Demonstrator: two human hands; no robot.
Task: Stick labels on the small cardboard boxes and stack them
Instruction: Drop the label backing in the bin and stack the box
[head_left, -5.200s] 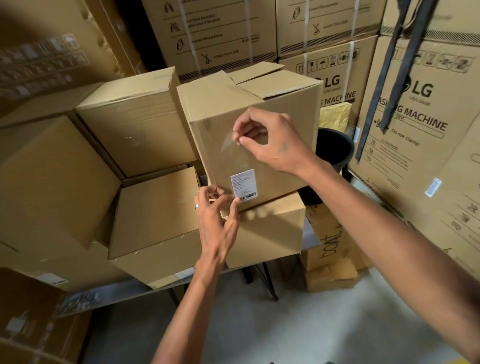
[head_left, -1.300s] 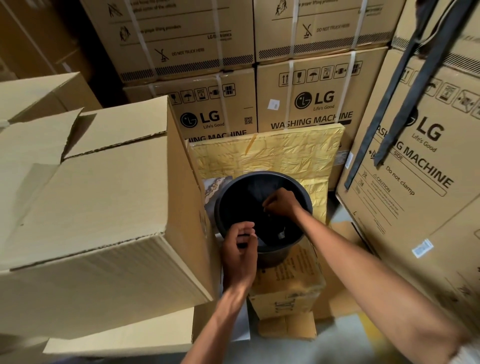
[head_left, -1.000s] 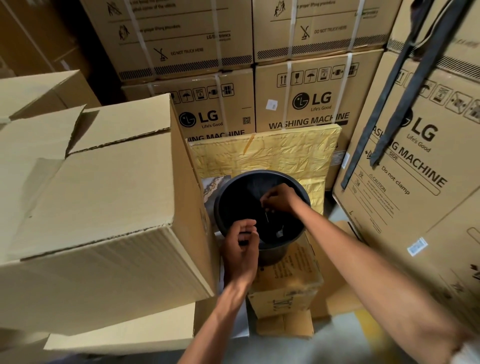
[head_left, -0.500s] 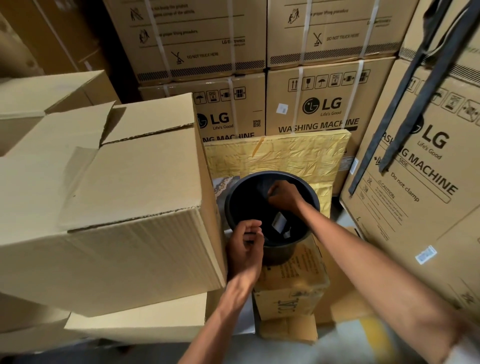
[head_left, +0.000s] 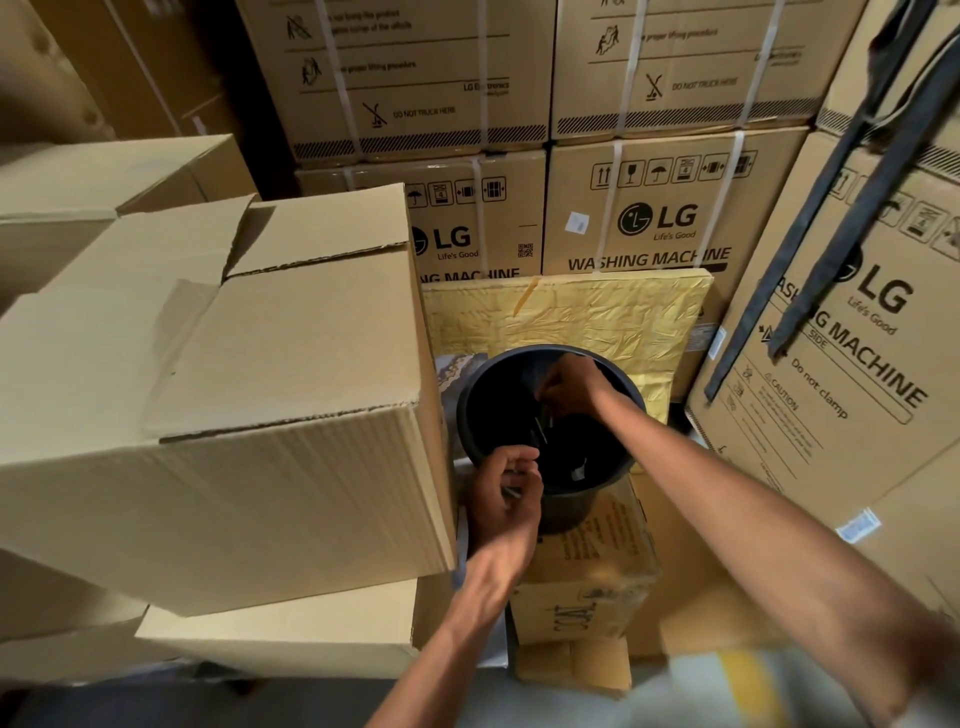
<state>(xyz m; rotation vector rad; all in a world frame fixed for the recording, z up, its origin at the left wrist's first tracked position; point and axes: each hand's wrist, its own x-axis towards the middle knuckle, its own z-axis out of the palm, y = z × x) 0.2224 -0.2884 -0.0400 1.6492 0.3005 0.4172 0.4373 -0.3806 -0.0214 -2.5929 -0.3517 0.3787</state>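
A: Fingers first: the right hand (head_left: 569, 387) sits over the far rim of the black bucket (head_left: 602, 499), fingertips bunched and pointing down, pinching what looks like a thin strip that hangs into the dark; too blurred to name it

B: And the left hand (head_left: 506, 496) is at the near rim, fingers curled in with something small and pale between them, though I cannot tell what it is

A: Down inside the bucket there's a pale scrap (head_left: 577, 472) lying near the bottom

B: Moving outward, the bucket stands on a printed brown carton (head_left: 587, 577), with a yellow wrapped panel (head_left: 566, 317) upright just behind it

A: The task's piece, the plain cardboard box (head_left: 223, 395), sits just left of the bucket with its top flaps loosely shut, stacked on another plain box (head_left: 280, 631)

B: Big LG washing machine cartons (head_left: 649, 218) wall off the back and right, and black straps (head_left: 831, 218) hang across the right-hand one
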